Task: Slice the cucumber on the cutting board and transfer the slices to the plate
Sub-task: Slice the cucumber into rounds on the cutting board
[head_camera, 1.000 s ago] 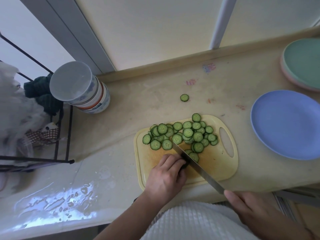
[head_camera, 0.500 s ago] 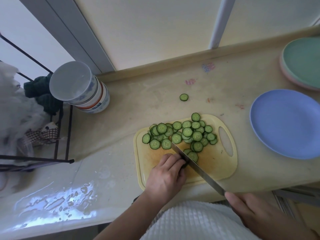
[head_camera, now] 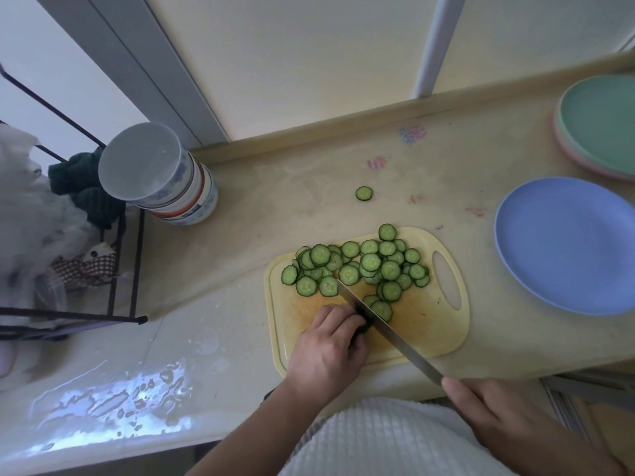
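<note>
**A:** Cucumber stub, dark green and nearly used up [head_camera: 361, 325]: it sits at the near left of our pale yellow plastic cutting board [head_camera: 429, 324], almost hidden under our left hand [head_camera: 326, 352]. The fingers [head_camera: 338, 312] are curled down over it, pinning it against the board. Nearest to us, our right hand [head_camera: 488, 412] is wrapped around the handle of the long steel kitchen knife [head_camera: 388, 333]; the handle itself is covered, so we judge the grip closed around it.

**B:** The blade runs diagonally across the board, right beside our left fingertips. With so little cucumber left, we should keep those tips tucked back and let the knuckles guide the flat of the blade.

**A:** Agreed. Short, straight downward strokes, and we stop when the stub is too small to hold safely.

**B:** Beyond the blade, the pile of round green cucumber slices [head_camera: 369, 266] covers the far half of the board, some overlapping. One stray slice [head_camera: 363, 193] lies farther out on the beige surface [head_camera: 275, 201].

**A:** The round blue plate [head_camera: 567, 245] waits to the right, apart from the board, with nothing on it. We'd say slicing is nearly finished and the transfer has not begun.
</note>
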### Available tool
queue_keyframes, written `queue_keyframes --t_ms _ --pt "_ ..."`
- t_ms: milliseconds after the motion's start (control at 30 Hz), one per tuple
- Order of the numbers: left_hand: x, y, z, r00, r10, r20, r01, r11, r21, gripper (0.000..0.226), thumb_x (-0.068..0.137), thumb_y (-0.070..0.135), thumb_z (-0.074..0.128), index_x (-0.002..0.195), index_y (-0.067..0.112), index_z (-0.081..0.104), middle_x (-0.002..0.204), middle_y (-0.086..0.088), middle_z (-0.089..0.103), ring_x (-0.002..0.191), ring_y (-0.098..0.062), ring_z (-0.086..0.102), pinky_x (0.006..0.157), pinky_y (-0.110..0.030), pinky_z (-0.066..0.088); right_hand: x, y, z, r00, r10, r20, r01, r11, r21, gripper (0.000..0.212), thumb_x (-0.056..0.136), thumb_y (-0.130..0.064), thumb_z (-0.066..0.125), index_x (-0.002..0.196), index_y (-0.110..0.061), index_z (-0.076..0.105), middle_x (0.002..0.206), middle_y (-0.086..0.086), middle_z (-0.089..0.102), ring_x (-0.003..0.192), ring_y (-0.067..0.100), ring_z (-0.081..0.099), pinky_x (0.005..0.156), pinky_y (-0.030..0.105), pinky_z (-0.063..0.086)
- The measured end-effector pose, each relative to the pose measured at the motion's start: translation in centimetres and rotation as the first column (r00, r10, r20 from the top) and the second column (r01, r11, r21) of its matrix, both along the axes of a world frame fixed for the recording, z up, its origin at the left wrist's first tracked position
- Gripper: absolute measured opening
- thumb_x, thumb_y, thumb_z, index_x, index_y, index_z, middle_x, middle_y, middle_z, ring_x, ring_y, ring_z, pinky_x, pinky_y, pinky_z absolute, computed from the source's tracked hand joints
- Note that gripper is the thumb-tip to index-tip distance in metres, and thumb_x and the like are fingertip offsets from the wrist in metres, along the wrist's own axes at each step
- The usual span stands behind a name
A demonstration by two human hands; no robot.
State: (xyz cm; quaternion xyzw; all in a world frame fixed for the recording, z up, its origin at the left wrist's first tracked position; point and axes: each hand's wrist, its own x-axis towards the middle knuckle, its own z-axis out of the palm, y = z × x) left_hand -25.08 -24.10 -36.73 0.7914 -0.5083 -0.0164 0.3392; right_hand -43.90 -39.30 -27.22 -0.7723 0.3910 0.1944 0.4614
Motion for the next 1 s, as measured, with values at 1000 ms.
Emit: queue_keyframes --t_ms 1000 --pt "0.1 0.1 0.0 0.999 0.014 -0.03 -0.014 1.0 0.017 0.02 0.081 0.011 0.069 0.101 0.01 0.073 0.106 0.0 0.066 0.098 -0.019 0.063 0.07 -0.03 0.058 0.3 -0.2 -0.5 0.999 0.008 0.046 -0.008 1.0 -0.011 0.059 0.084 -0.063 0.038 0.058 -0.011 0.046 0.053 -0.002 0.049 0.056 0.003 0.049 0.068 0.024 0.042"
